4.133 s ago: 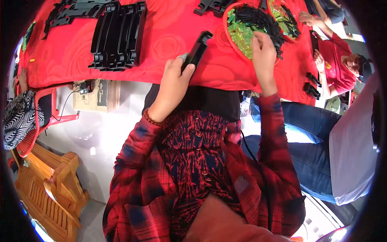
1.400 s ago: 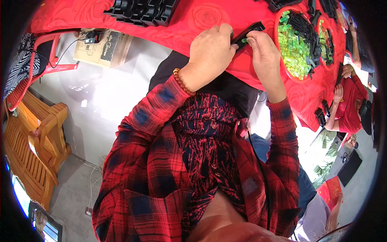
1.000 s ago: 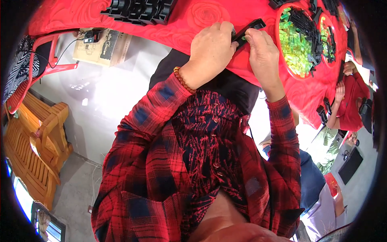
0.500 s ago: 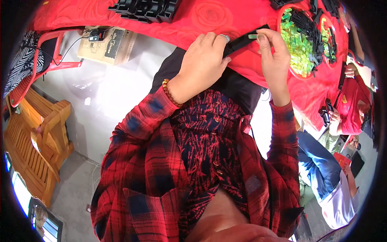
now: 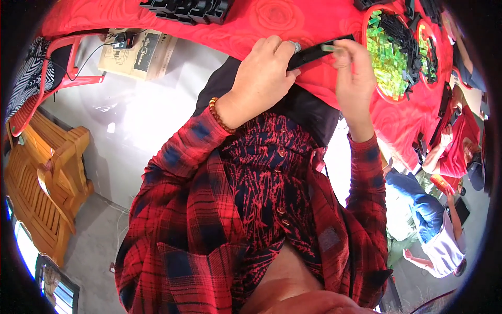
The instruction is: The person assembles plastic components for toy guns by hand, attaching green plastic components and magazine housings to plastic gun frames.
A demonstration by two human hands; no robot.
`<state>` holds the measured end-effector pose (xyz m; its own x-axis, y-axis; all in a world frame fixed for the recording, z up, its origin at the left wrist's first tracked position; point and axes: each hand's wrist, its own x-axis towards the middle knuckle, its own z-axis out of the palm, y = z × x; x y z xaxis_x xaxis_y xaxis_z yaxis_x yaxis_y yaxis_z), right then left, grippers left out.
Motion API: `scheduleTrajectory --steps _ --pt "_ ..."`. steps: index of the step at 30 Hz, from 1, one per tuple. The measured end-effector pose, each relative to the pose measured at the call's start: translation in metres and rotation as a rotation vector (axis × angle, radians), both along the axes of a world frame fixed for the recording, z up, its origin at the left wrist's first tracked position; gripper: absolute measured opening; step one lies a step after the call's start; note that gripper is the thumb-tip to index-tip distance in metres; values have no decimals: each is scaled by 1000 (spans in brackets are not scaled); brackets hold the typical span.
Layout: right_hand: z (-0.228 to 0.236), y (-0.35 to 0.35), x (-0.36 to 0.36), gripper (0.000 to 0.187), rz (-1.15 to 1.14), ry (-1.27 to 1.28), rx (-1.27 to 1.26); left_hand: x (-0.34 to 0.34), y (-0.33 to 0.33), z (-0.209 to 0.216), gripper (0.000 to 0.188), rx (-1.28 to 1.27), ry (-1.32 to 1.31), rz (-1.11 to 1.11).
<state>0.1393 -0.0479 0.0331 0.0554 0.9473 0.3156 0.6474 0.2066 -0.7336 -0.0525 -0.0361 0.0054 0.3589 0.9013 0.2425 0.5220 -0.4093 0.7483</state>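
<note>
My left hand [image 5: 266, 83] is closed around the near end of a long, narrow black plastic piece [image 5: 314, 54], which slants up to the right above the red tablecloth. A small translucent green piece [image 5: 328, 47] lies at the far part of the black piece. The thumb and bent fingers of my right hand [image 5: 356, 78] pinch this green piece by its right end. Motion slightly blurs that hand, and its fingers partly cover the black piece's tip. Just right of my right hand is a red-rimmed basket [image 5: 381, 96] with many yellow-green translucent pieces [image 5: 384, 65] and thin black pieces [image 5: 400, 31].
Stacked black plastic parts [image 5: 191, 9] sit at the table's far left. A smaller red-rimmed container [image 5: 418, 31] stands beyond the basket. Left of the table are a cardboard box [image 5: 133, 55], a red chair [image 5: 86, 81] and a wooden bench [image 5: 47, 183]. Several people sit at right.
My right hand has shifted slightly at the green piece, its fingers curling more and blurring. The left hand keeps its hold on the black piece. At right, the people have moved their arms.
</note>
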Motion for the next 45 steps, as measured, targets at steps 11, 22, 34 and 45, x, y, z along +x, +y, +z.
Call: scheduleTrajectory --steps 11,22,34,45 --pt "4 -6 28 15 -160 91 -74 9 66 15 35 381 239 -381" --pt "-2 -20 26 21 -323 474 -231 30 40 3 38 224 15 126" --pt "13 15 32 8 -43 -18 -116 42 29 -4 36 -45 52 115" --pt "3 40 30 15 288 -377 88 33 42 -7 21 -95 7 79"
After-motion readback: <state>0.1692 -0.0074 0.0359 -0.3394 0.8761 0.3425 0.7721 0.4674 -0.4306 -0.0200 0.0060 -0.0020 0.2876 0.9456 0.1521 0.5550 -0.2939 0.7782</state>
